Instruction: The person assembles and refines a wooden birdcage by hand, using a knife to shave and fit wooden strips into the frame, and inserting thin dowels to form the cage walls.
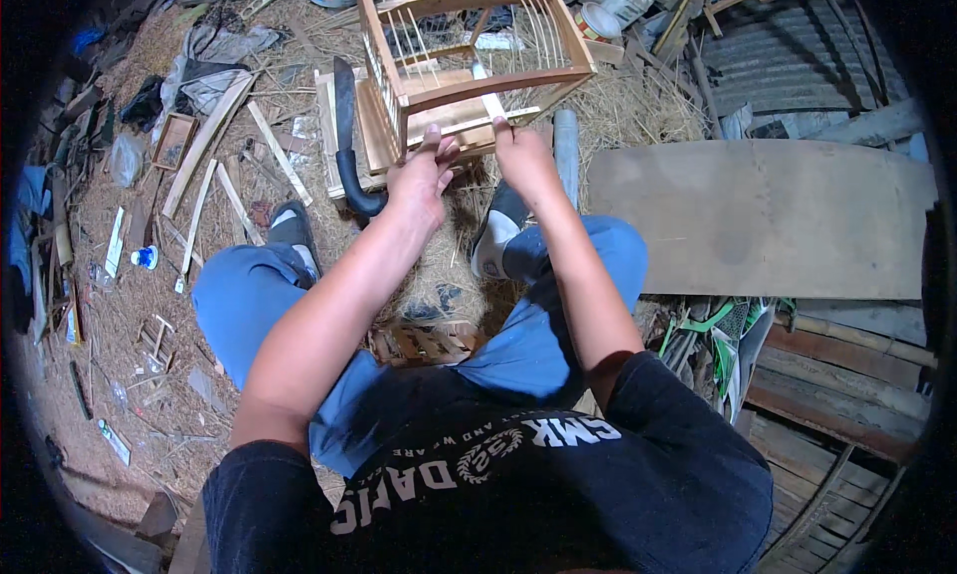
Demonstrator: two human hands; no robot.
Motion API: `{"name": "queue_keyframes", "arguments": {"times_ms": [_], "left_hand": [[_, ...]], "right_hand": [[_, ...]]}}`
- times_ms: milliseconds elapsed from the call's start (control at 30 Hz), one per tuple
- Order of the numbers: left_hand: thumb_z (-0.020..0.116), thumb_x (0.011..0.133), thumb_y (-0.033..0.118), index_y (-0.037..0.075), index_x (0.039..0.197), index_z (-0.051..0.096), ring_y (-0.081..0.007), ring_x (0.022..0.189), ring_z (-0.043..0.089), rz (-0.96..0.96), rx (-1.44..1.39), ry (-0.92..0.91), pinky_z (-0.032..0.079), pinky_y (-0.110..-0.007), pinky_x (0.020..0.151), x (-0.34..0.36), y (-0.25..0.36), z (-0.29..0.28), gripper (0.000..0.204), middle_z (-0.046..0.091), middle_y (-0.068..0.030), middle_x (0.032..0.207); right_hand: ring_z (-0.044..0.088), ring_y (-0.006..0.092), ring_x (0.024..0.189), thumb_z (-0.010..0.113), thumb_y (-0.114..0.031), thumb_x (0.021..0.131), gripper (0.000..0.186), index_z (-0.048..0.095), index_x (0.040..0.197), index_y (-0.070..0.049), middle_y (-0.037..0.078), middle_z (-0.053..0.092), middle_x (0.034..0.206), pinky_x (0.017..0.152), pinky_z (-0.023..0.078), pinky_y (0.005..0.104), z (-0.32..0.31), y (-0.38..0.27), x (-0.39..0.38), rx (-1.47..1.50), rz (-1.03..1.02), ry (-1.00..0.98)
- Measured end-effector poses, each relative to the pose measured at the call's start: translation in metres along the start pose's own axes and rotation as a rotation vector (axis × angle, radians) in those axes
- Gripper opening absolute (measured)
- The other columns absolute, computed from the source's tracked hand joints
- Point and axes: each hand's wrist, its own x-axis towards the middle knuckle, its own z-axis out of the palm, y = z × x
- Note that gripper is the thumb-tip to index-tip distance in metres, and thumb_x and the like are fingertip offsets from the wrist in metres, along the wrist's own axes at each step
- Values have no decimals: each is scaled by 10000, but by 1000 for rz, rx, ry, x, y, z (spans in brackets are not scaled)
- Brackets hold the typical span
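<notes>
In front of me stands a small wooden cage (498, 86) with curved rails and thin upright bars. My left hand (423, 177) is closed at its near lower edge, fingers curled on a thin wooden strip (467, 127). My right hand (525, 162) is closed just to the right. From its fingertips a narrow whitish, blade-like piece (491, 103) points away into the cage; its exact kind is unclear. Left of the cage, a machete (345, 115) with a black hooked handle rests upright against pale boards (328, 135), close to my left hand.
Wooden slats (204, 145) and scraps lie over the straw-covered ground at left. A grey pipe (566, 155) lies right of the cage. A wide flat board (758, 220) takes up the right side. Paint buckets (598, 21) stand behind. My sandalled feet flank the cage's near side.
</notes>
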Motion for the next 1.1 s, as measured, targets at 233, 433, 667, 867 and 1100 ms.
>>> {"name": "queue_keyframes", "arguments": {"times_ms": [233, 433, 667, 867, 1100], "left_hand": [[676, 1002, 455, 134, 1180, 648, -124, 1113, 662, -4, 25, 9, 438, -300, 879, 1, 0, -1, 368, 742, 8, 1208], [767, 953, 369, 136, 1107, 652, -133, 888, 699, 31, -20, 32, 419, -331, 804, 5, -1, -2, 302, 778, 1, 1011], [666, 1002, 469, 159, 1252, 628, -137, 1161, 633, -8, 57, 6, 416, -327, 909, 3, 1, -1, 399, 733, 23, 1230], [747, 964, 403, 124, 1146, 644, -133, 958, 678, 18, 28, 18, 412, -328, 813, 10, -2, -4, 349, 772, 5, 1073], [715, 976, 438, 132, 1248, 610, -162, 1070, 640, 11, -2, -25, 426, -349, 883, 2, -2, -1, 422, 743, 1, 1177]], "right_hand": [[639, 402, 634, 467, -484, 1067, 630, 718, 884, 65, 213, 667, 704, 640, 496, 503, -2, 6, 6, 280, 218, -177], [214, 57, 401, 466, -563, 1069, 501, 429, 744, -184, -100, 297, 545, 388, 166, 280, -18, -9, 1, 601, 429, -400], [210, 58, 387, 454, -543, 1079, 480, 430, 753, -192, -93, 306, 550, 369, 165, 281, -22, -11, 1, 641, 463, -441], [207, 69, 382, 414, -492, 1105, 456, 402, 744, -213, -94, 283, 551, 349, 154, 280, -18, -17, -1, 921, 495, -736], [399, 146, 479, 440, -481, 1078, 489, 574, 811, -93, 2, 479, 607, 461, 314, 335, -22, 7, -10, 635, 296, -298]]}}
